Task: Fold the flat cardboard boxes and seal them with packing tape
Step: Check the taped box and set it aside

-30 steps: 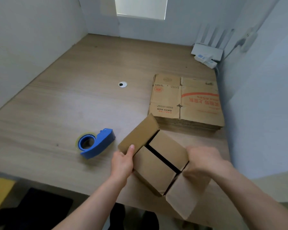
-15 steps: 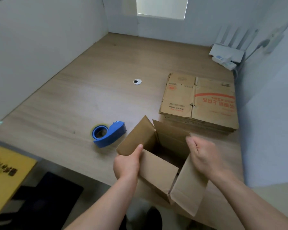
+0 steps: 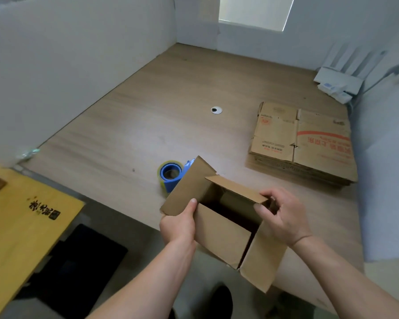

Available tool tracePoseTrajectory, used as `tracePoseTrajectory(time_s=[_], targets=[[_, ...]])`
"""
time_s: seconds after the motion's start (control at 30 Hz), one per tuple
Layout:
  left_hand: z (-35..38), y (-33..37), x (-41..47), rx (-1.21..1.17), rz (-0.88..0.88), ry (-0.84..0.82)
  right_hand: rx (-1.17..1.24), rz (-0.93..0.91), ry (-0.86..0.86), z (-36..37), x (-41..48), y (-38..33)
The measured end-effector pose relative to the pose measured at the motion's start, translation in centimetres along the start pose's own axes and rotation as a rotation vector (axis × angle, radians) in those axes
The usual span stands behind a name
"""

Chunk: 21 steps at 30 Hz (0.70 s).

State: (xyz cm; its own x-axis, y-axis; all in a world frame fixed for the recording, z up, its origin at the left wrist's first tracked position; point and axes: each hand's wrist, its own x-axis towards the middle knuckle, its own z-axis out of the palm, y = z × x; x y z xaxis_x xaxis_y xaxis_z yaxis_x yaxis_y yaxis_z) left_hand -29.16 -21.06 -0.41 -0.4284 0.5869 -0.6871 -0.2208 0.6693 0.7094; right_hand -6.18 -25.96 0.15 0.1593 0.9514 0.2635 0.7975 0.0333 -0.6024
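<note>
Light wood-grain tabletop (image 3: 134,116), enclosed by plain white partitions: left wall (image 3: 62,65), far wall (image 3: 313,42) and right wall (image 3: 387,162). A bright rectangular window (image 3: 253,10) is set high in the far wall, and soft, even light leaves a pale sheen on the middle of the tabletop. A round white cable grommet (image 3: 216,110) is set in the tabletop towards its far side. A white device with upright fins (image 3: 336,82) lies in the far right corner. Near left, below the table edge: a yellow panel with dark characters (image 3: 21,231) beside a black mat (image 3: 78,263) on grey floor (image 3: 129,229).
</note>
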Motion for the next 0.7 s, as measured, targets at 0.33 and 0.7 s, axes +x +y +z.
tracePoseTrajectory(time_s=[0.33, 0.7], targets=[[-1.3, 0.5, -0.6, 0.336, 0.274, -0.18, 0.085, 0.678, 0.171, 3.7, -6.0, -1.2], [1.5, -2.7, -2.3, 0.499, 0.239, -0.073, 0.099, 0.686, 0.269, 4.3, -7.1, -2.2]])
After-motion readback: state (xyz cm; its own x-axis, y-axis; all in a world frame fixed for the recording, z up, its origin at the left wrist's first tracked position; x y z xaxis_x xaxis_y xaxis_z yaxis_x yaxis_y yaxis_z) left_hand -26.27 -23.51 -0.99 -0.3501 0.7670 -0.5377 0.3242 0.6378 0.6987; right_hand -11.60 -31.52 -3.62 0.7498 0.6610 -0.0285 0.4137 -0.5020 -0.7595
